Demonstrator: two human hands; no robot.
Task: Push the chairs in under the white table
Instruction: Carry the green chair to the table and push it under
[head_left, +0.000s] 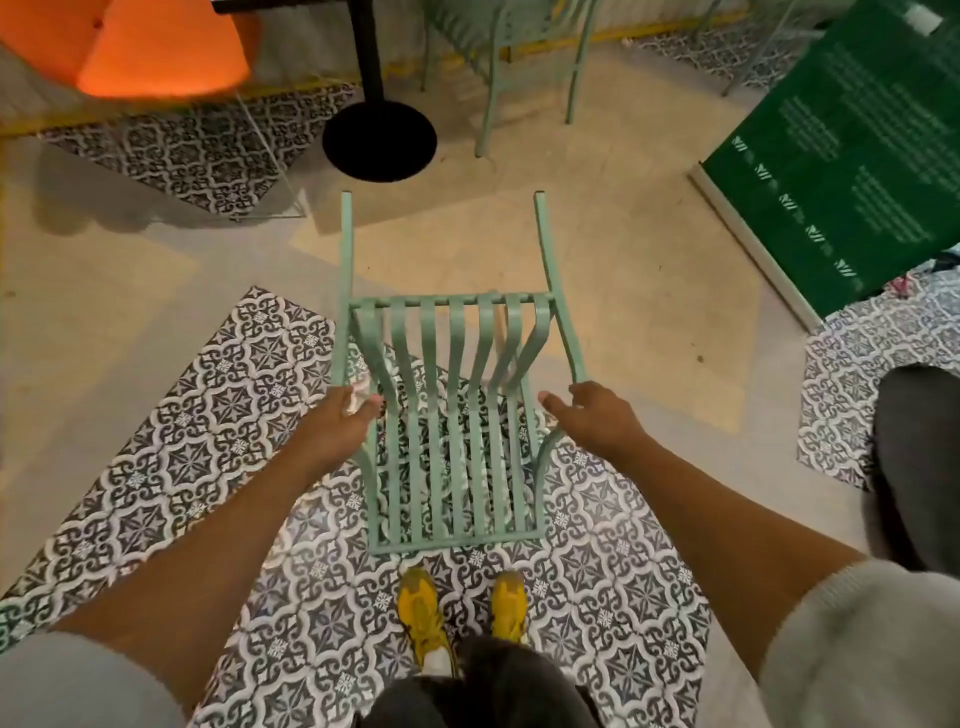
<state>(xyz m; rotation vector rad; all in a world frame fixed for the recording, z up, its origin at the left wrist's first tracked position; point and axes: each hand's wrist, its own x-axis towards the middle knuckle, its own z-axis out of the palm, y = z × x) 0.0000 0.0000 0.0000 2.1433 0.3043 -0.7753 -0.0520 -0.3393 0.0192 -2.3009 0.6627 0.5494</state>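
Observation:
I look down on a mint-green metal chair (452, 415) with slatted seat and back, just ahead of my yellow shoes (421, 613). Two of its long bars stick out away from me. My left hand (345, 418) grips the chair's left side rail. On the right side rail, my right hand (592, 415) is closed around the frame. A second mint-green chair (519, 57) stands at the far top of the view. No white table top is visible; only a black pedestal base (379, 140) with its post shows beyond the chair.
An orange chair (156, 47) sits at the top left. A green sign board (857, 156) leans at the right. A dark shape (919, 467) is at the right edge. The floor is beige with patches of patterned tile (208, 415).

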